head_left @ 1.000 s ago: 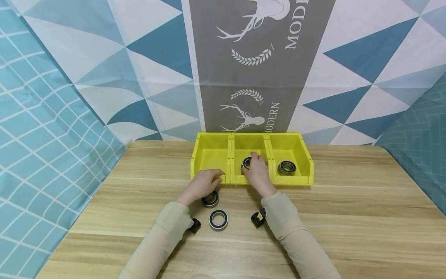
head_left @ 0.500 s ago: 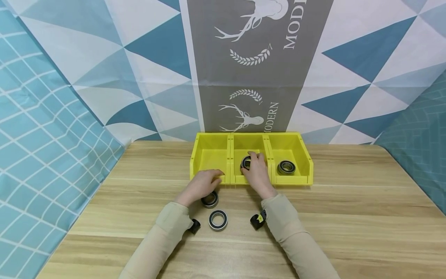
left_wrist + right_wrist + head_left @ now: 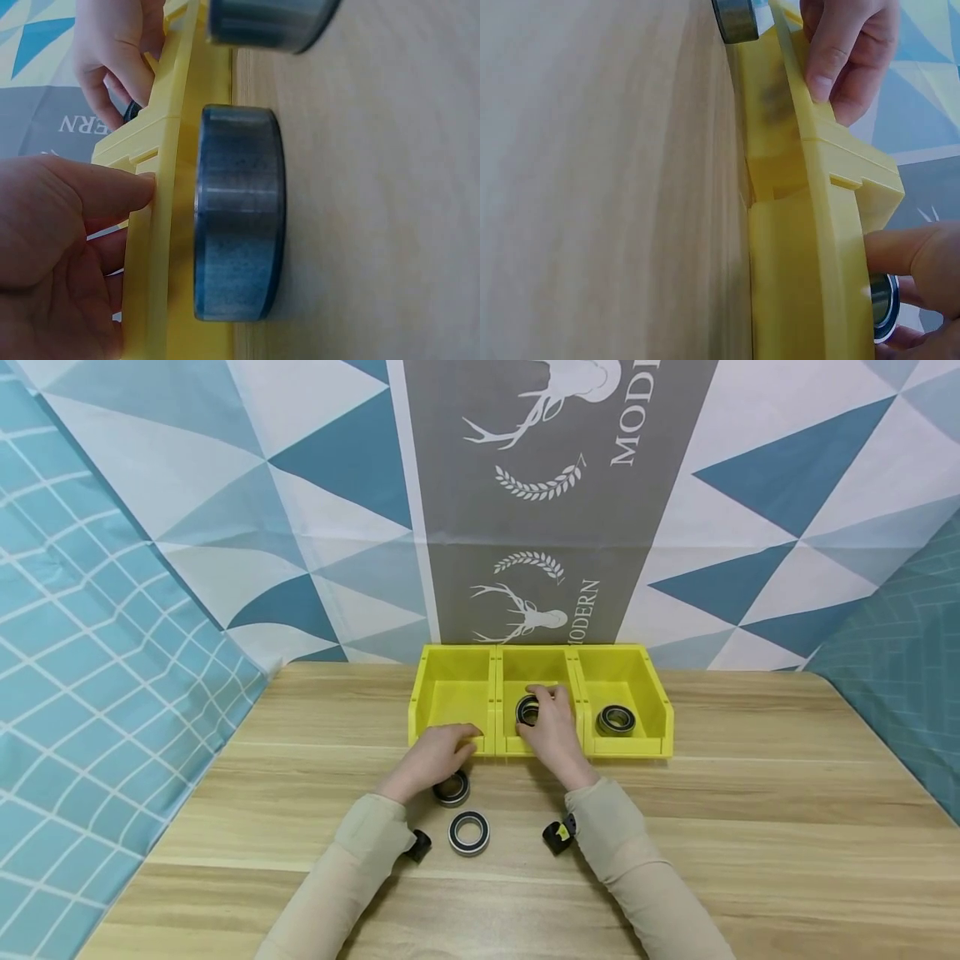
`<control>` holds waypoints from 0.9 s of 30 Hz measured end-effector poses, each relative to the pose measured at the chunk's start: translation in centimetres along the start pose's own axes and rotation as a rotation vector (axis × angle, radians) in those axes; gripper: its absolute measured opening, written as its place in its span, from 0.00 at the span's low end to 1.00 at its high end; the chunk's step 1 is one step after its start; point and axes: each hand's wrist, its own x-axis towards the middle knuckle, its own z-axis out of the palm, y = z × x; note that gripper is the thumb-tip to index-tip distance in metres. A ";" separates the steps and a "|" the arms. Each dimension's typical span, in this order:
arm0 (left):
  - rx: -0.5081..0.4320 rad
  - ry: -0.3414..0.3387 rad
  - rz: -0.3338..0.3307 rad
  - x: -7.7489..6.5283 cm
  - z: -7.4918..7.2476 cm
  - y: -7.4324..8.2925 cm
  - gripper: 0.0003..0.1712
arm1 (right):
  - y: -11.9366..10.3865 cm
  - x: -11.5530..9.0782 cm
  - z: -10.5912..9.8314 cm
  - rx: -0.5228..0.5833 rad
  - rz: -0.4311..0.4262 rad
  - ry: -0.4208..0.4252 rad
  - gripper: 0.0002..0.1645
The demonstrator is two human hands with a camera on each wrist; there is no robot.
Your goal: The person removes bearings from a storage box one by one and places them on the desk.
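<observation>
Right hand [image 3: 553, 731] clamped on a dark-ringed bearing [image 3: 522, 702] in middle yellow bin [image 3: 517, 747]. Left hand [image 3: 431, 760] pinches front wall of left bin [image 3: 459, 672], partly hiding near bearing [image 3: 453, 802] on tabletop [image 3: 787, 810]; second loose bearing [image 3: 469, 852] beside it. Right bin [image 3: 626, 747]: another bearing [image 3: 617, 730]. Behind, grey panel [image 3: 465, 510] reads "MODERN" sideways, upper repeat cut off.

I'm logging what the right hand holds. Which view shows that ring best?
The head view: the face and hole of the ring show in the middle yellow bin, partly hidden by the right hand. The right wrist view catches only part of its side and rim; the left wrist view, a dark sliver.
</observation>
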 end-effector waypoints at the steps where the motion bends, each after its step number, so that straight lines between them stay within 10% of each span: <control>1: -0.001 0.000 0.001 0.0 0.0 0.0 0.14 | 0.0 0.0 -0.1 0.003 0.000 -0.001 0.34; 27: -0.002 0.003 -0.012 0.0 0.1 0.0 0.13 | -1.1 -1.5 -3.2 -0.045 -0.085 -0.111 0.23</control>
